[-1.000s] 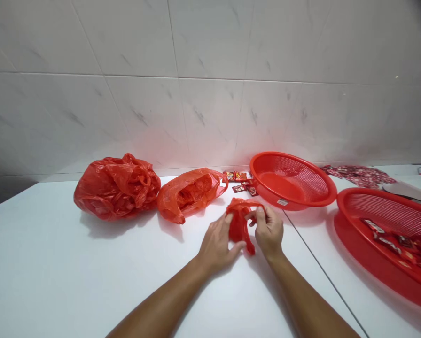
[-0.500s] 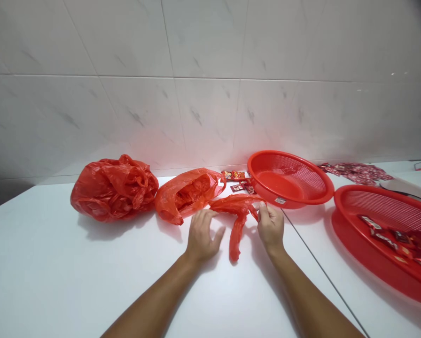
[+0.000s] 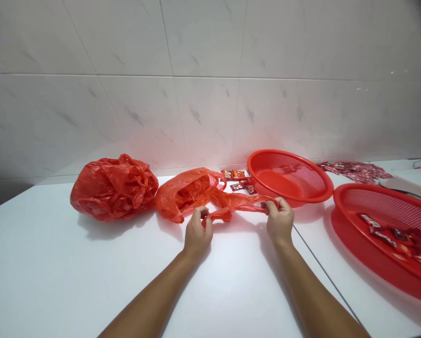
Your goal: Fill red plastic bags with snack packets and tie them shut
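Note:
A thin red plastic bag point(image 3: 237, 202) is stretched sideways between my two hands, just above the white table. My left hand point(image 3: 198, 232) pinches its lower left end between thumb and fingers. At the other end, my right hand point(image 3: 280, 220) is closed on the bag's right part, level with the front of a red basket. Behind my left hand lies a second red plastic bag point(image 3: 185, 188), its mouth partly open and crumpled plastic inside. The held bag's far left edge meets this second bag; whether they are joined I cannot tell.
A big bundle of red plastic bags point(image 3: 113, 190) sits on the left. Small red packets point(image 3: 234, 175) lie by the wall, beside a round red basket point(image 3: 288, 176). A larger red basket point(image 3: 383, 253) at right holds several packets. More packets point(image 3: 358, 172) are spread behind it.
My left hand was open beside the bag and is now closed on its hanging end. My right hand has moved right, and the bag is now drawn out taut.

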`<state>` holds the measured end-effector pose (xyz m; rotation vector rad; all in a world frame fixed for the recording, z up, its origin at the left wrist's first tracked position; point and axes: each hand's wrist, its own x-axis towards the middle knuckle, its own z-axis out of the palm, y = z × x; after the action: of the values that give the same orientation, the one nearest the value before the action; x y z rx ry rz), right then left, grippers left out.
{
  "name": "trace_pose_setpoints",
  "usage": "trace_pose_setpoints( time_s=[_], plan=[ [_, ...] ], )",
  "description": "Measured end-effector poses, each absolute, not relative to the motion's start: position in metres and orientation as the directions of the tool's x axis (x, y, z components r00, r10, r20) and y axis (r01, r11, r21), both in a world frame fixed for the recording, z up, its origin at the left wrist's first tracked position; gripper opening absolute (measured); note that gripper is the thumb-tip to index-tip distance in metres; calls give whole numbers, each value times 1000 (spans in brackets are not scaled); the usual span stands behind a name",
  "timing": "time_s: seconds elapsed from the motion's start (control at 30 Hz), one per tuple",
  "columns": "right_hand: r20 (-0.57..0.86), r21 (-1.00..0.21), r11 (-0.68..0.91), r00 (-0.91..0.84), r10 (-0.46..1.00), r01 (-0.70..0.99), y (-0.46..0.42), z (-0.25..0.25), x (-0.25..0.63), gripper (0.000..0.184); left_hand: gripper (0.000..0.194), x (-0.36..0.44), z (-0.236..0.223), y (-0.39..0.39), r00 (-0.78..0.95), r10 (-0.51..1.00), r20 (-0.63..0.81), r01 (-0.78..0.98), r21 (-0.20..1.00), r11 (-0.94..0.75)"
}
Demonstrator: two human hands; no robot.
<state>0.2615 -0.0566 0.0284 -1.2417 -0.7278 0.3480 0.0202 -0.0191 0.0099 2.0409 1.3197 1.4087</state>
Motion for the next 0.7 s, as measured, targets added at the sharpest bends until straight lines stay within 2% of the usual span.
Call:
trace_pose_setpoints(
  time_s=[0.1, 0.17, 0.27, 0.33, 0.4, 0.47, 0.57, 0.7],
  plan=[
    [244, -934, 358, 724, 645, -5, -52, 23, 266, 15, 19, 20, 11, -15, 31, 776, 630, 504, 660, -557],
    [231, -921, 381, 674, 701, -81, -53, 24, 265, 19, 21, 20, 11, -13, 18, 739, 673, 522, 624, -581],
    [189, -912, 333, 474, 860, -240, -58, 32, 261, 24, 23, 15, 11, -10, 19, 702, 712, 557, 575, -599],
    [151, -915, 250, 308, 939, -316, -62, 37, 260, 23, 28, 10, 9, -8, 55, 665, 744, 634, 489, -599],
    [155, -923, 223, 227, 961, -313, -65, 41, 259, 22, 33, 8, 8, -7, 118, 659, 742, 738, 379, -559],
    [213, -937, 268, 242, 947, -225, -68, 42, 258, 21, 33, 8, 11, -9, 168, 710, 684, 824, 298, -482],
    [370, -928, 360, 319, 872, 91, -71, 43, 256, 26, 22, 11, 19, -13, 182, 800, 572, 896, 238, -375],
    [610, -749, 354, 375, 698, 560, -72, 42, 250, 29, 16, 13, 23, -16, 213, 824, 525, 911, 197, -361]
  ],
)
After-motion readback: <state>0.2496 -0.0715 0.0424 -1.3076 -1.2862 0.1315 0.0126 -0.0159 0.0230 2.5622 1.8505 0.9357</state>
